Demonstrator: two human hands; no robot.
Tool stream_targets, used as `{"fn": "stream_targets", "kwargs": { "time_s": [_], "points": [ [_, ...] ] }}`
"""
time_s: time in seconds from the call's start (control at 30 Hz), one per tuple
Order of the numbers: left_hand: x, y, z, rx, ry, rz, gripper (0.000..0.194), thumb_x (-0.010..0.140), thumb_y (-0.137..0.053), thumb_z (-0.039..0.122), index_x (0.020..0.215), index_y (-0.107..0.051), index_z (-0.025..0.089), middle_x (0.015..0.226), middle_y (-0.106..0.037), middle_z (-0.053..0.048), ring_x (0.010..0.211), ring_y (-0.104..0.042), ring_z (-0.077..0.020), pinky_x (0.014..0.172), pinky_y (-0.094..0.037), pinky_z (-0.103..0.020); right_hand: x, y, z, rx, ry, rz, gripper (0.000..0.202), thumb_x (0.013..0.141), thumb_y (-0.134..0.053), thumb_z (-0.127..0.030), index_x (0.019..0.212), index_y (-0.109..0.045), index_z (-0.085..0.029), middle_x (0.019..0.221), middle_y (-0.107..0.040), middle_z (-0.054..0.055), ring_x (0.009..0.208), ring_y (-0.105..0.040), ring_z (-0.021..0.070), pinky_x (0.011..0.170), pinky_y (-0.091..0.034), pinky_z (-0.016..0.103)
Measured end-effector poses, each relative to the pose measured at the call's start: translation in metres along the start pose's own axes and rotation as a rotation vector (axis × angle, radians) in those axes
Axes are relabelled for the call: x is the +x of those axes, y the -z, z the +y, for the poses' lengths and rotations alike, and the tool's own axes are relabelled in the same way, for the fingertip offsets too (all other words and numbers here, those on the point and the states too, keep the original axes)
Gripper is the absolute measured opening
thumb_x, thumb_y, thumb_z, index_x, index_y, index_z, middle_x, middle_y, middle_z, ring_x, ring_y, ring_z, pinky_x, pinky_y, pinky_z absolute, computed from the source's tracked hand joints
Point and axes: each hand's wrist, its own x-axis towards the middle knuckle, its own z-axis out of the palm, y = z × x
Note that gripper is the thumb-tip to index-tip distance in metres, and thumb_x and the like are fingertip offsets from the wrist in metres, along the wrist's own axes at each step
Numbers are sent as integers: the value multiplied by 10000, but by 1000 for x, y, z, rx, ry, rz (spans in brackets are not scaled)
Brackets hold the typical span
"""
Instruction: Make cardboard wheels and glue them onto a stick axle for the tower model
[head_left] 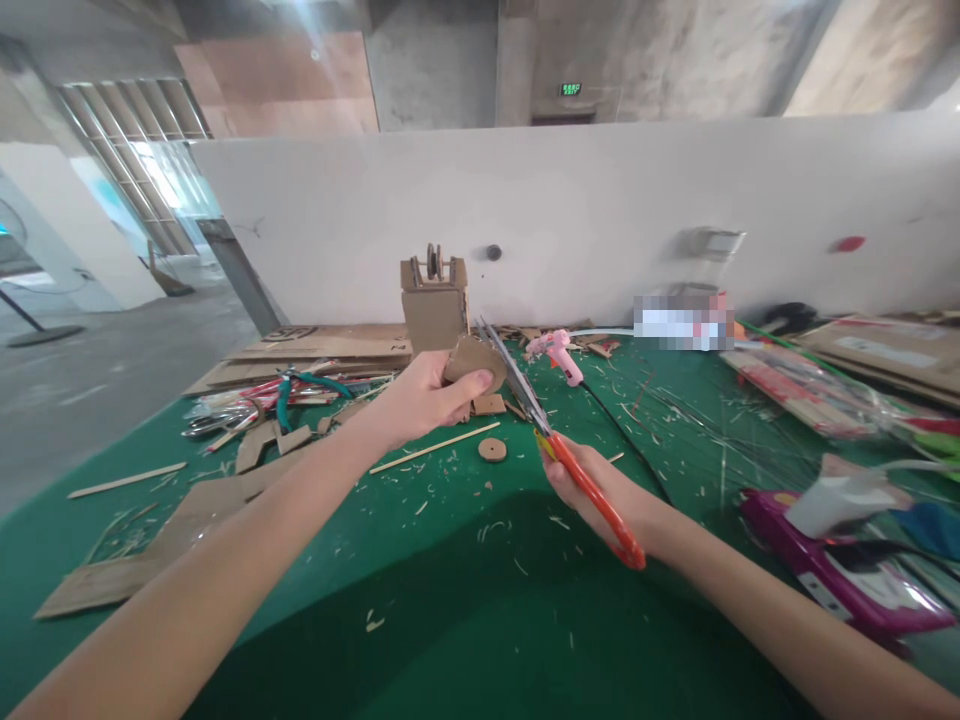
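My left hand (442,395) pinches a rounded piece of brown cardboard (474,362) above the middle of the green table (450,560). Orange-handled scissors (581,480) are gripped in my right hand (589,485), their blades pointing up and to the left, close beside the cardboard's right edge. Whether the blades touch it I cannot tell. Below the hands, a small cardboard disc (492,450) with a centre hole lies flat. Behind my left hand stands a cardboard box structure (435,310) with small wheels on a stick at its top.
A pink glue gun (561,356) with a black cable lies behind the scissors. Teal-handled pliers (283,400), cardboard scraps (217,510) and wooden sticks (127,480) are on the left. At right sits a purple power strip (832,570). A white partition (555,200) borders the table's back.
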Motion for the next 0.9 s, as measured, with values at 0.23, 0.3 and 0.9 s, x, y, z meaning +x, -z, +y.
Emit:
{"fn": "stream_targets", "kwargs": {
  "time_s": [0.23,0.3,0.9],
  "points": [
    [3,-24,-10,-243,-16,179,396,857,-588,475,620,-466,182,420,-427,57,375,-364,-52,419,-300,-211,3,-11,1,36,-22,130,450,928,-306,-641,783,-367,-219,688,-412,-22,580,-353,120,527,-344,273],
    [4,-33,-15,-337,4,214,396,869,-575,470,622,-493,173,444,-451,44,387,-403,-56,424,-321,-212,3,-12,0,49,-28,141,440,930,-307,-635,792,-365,-221,686,-408,-25,579,-355,120,529,-350,275],
    [0,-18,-11,10,8,77,387,919,-488,475,685,-514,168,391,-453,58,367,-363,-57,449,-297,-214,-2,-3,2,40,-40,22,471,926,-298,-654,775,-361,-212,687,-396,-26,593,-336,118,547,-335,273]
  ]
}}
